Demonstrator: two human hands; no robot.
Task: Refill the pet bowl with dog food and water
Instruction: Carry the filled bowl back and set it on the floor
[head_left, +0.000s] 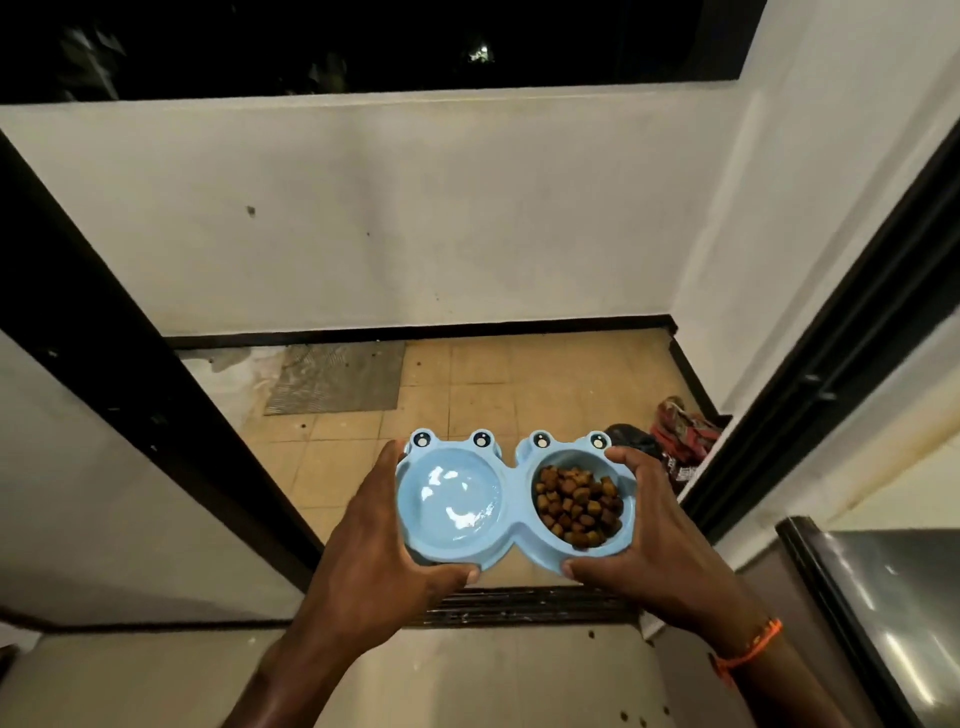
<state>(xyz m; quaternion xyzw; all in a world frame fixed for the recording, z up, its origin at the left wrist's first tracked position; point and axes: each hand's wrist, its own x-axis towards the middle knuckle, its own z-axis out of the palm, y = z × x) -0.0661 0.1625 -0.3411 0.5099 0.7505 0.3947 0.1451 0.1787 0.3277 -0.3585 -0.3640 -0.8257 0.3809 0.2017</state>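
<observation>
Pet bowl (511, 501), twin-cup: long axis L–R, level. Left hand (374, 535) fingers curled on water end, right hand (657, 540) on kibble (579, 506) end; floor (519, 384) beyond.

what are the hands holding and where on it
Both hands hold the blue double pet bowl by its ends: left hand on the water side, right hand on the food side.
</observation>
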